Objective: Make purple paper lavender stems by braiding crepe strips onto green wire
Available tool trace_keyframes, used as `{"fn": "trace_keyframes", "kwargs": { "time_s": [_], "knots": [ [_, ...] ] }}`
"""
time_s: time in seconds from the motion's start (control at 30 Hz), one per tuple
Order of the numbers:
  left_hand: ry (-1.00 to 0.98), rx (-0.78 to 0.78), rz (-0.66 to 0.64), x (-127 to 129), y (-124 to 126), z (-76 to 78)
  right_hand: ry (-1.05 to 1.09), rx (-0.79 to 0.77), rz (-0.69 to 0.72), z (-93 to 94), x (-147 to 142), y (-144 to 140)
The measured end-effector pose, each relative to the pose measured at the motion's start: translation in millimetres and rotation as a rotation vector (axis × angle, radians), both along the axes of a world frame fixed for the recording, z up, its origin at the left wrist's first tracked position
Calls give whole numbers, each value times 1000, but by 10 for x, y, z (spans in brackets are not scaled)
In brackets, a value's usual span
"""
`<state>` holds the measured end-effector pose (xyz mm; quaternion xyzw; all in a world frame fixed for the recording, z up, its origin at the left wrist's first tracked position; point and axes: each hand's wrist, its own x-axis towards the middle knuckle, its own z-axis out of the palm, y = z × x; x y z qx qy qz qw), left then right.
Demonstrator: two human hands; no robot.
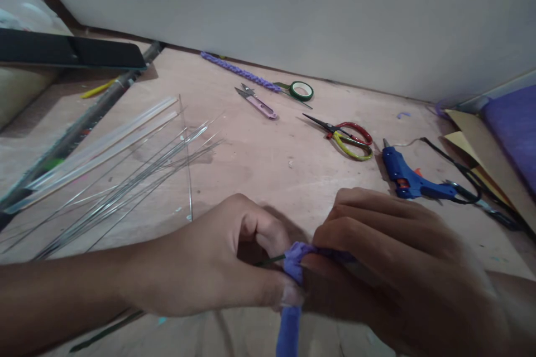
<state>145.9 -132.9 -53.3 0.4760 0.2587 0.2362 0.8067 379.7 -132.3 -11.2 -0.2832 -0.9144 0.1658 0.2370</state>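
Near the front of the table, my left hand (205, 265) pinches a purple paper-like strip (288, 330) between thumb and fingers. The strip's loose end hangs down toward me. Close against it, my right hand (389, 256) is closed on the gathered purple part, which sits around a thin dark green stem (270, 261). The stem passes through the left hand's curl, and its lower end (106, 333) shows below my left forearm. My right fingers hide most of the gathered part.
Bare wires (138, 184) and clear glue sticks (104, 148) lie at left. Behind are a purple twisted stem (240, 71), green tape (301, 91), thread snips (257, 104) and scissors (345, 138). A blue glue gun (412, 178) with its cord lies right, near purple material (513, 128).
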Motion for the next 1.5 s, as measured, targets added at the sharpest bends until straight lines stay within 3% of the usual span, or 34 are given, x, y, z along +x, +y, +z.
{"fn": "trace_keyframes", "kwargs": {
  "time_s": [0.2, 0.33, 0.5, 0.67, 0.83, 1.07, 1.23, 1.37, 1.5],
  "knots": [
    [17, 11, -75, -10, 66, 4, -4, -19, 0, 25, 7, 12],
    [52, 23, -65, -13, 58, 18, 20, -36, 1, 6, 20, 17],
    [114, 61, 30, -27, 3, -25, 38, -194, 6, 13, 29, 91],
    [96, -103, 88, -10, -40, -19, -14, -224, -59, 54, 21, 146],
    [79, -215, 198, 48, -65, 14, 37, -227, -3, 59, 14, 195],
    [104, -147, 144, 24, -48, -18, 67, -197, 58, -7, 50, 262],
    [186, -70, 202, -1, -56, -32, 36, -217, 50, -5, 50, 334],
    [230, 43, 311, 10, -24, 35, 97, -310, -53, -1, 50, 390],
    [258, 104, 417, 46, -9, 118, 244, -534, -109, -64, -5, 391]
  ]
}}
